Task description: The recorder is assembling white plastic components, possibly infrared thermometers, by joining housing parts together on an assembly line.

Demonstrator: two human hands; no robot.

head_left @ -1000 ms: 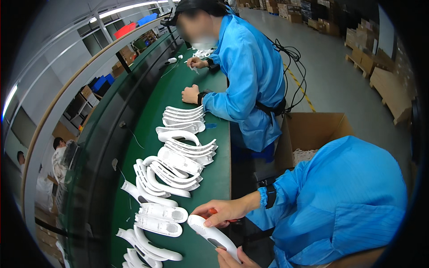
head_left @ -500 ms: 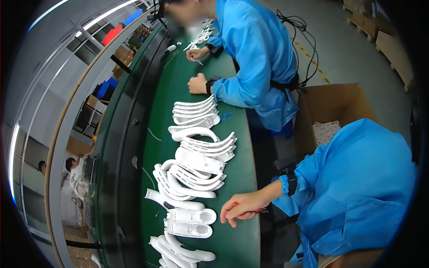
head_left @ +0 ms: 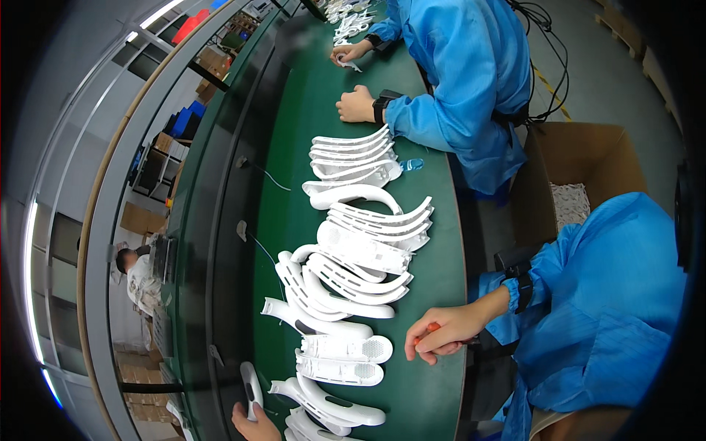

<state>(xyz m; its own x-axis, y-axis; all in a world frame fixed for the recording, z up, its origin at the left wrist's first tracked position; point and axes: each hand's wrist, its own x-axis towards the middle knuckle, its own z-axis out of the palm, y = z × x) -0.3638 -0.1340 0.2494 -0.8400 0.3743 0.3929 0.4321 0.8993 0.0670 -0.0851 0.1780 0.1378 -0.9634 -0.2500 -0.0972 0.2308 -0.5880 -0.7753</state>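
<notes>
**Head view, sole entry.**

1. Right hand (head_left: 440, 342): at the worktop's right edge, near its bottom end. The fingers are curled shut into a fist around an orange-handled tool (head_left: 429, 328). Only a sliver of the handle shows, and the tip is hidden. There is a black wrist strap (head_left: 519, 284) above the blue smock cuff.
2. Left hand (head_left: 254, 424): at the bottom left edge, cut off by the frame. It touches the lower end of a narrow white plastic strip (head_left: 250, 384). I cannot tell whether the fingers clamp it.
3. Green worktop (head_left: 441, 242): long, matt and smooth.
4. Curved white shells (head_left: 353, 272): glossy moulded plastic arcs, nested and overlapping down the worktop's middle.
5. Two flat perforated covers (head_left: 342, 349): white with fine-dotted ends, lying below the heap.
6. Co-worker's hands (head_left: 357, 103): resting near the far right edge.
7. Cardboard box (head_left: 581, 154): open, off the right edge.

**Risk, as judged:** the shells lie loosely stacked. A sweep of the fisted hand could knock them askew, or the hidden tool tip could scratch the glossy plastic.
</notes>
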